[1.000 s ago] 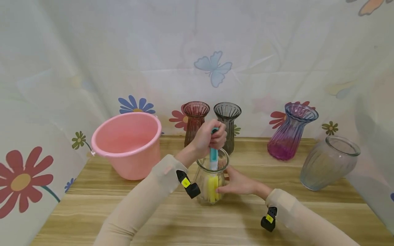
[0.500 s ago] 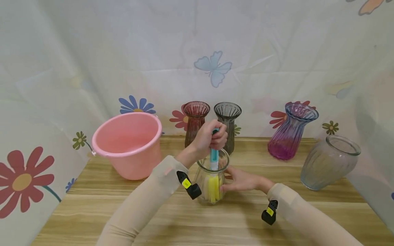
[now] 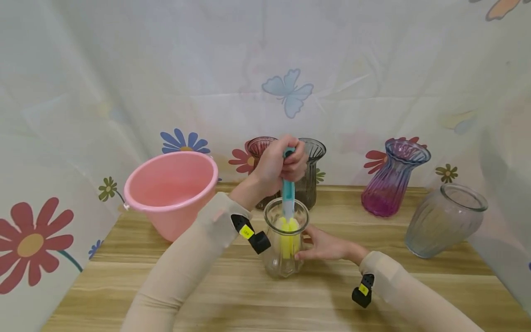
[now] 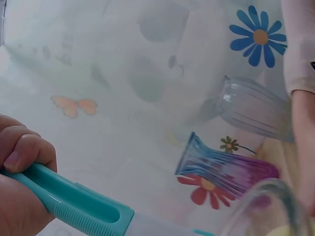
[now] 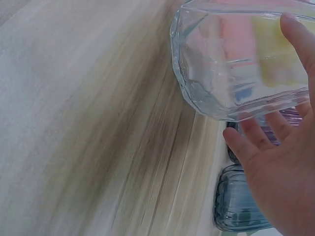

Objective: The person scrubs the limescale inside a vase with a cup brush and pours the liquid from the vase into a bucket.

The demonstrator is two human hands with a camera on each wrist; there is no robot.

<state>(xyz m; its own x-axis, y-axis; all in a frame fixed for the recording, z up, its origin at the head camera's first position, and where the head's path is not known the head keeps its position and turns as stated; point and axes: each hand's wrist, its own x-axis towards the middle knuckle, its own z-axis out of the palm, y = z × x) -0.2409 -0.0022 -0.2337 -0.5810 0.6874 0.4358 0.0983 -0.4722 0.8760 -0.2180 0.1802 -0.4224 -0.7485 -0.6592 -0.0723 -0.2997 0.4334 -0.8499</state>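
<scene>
A clear glass vase (image 3: 275, 267) stands upright on the wooden table, at the middle of the head view. My left hand (image 3: 280, 163) grips the teal handle (image 3: 288, 190) of a bottle brush above the vase's mouth. The brush's yellow sponge head (image 3: 288, 244) is inside the vase, its lower end raised off the bottom. On the vase's right side, my right hand (image 3: 325, 244) holds the glass, thumb in front and fingers behind. In the right wrist view, the thumb lies over the glass wall (image 5: 197, 96), near the blurred yellow sponge. The left wrist view shows fingers (image 4: 32, 150) curled round the handle.
A pink bucket (image 3: 188, 212) stands at the left. Close behind the working vase are a red vase (image 3: 258, 146) and a grey vase (image 3: 309, 184). Farther right stand a blue-and-purple vase (image 3: 387, 189) and a pale clear vase (image 3: 439, 223). A flowered curtain (image 3: 199, 101) hangs behind.
My left hand has risen, lifting the brush so that the sponge sits higher inside the vase. The right hand and vase stay almost where they were.
</scene>
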